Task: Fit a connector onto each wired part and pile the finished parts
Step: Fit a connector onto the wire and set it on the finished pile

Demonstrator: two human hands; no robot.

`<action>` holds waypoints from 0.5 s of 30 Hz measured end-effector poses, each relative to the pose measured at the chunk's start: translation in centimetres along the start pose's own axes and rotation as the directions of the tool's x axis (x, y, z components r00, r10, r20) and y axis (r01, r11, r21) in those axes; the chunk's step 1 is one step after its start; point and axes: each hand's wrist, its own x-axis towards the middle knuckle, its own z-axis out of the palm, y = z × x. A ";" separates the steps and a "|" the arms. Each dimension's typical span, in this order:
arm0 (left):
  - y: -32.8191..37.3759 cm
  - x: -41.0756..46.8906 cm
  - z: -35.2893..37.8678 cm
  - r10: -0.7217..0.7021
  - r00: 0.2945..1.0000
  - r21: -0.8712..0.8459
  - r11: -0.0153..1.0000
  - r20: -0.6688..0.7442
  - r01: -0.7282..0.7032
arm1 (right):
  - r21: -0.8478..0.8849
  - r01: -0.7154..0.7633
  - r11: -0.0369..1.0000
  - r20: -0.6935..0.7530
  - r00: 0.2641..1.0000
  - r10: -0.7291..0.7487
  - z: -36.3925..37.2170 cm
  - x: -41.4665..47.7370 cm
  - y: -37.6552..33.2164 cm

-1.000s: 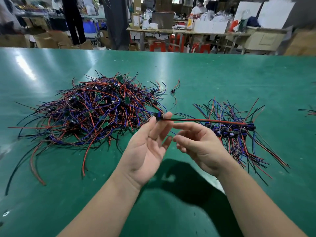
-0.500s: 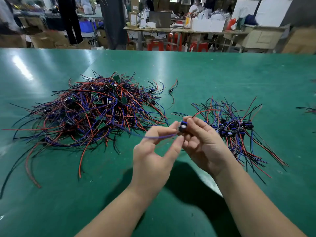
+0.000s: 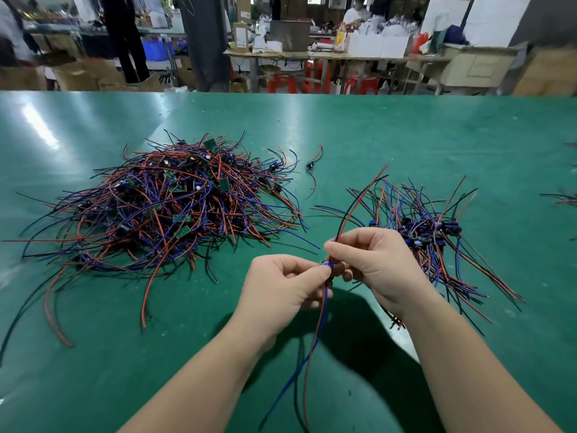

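My left hand (image 3: 281,285) pinches a small wired part (image 3: 326,265) at its blue end; its blue and red wires (image 3: 315,339) hang down toward me. My right hand (image 3: 377,264) meets it from the right and pinches a red and black wire pair (image 3: 359,198) that curves up and away. The joint between both hands is mostly hidden by my fingers. A big tangle of red, blue and black wired parts (image 3: 162,204) lies to the left on the green table (image 3: 374,135). A smaller pile of parts with blue connectors (image 3: 431,232) lies to the right, behind my right hand.
One loose wired piece (image 3: 312,167) lies between the two piles, farther back. More wire ends (image 3: 562,198) show at the table's right edge. Beyond the table's far edge stand cartons, benches, red stools and people.
Both hands have drawn closer to me and lower. The part's blue wires, earlier stretched left toward the big tangle, now hang down; the red and black pair swung up to the right.
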 end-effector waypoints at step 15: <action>1.0 -0.6 -0.9 -0.185 0.893 0.164 0.978 0.411 0.127 | 0.230 -0.123 0.965 -0.230 0.957 0.177 -3.5 0.7 -1.5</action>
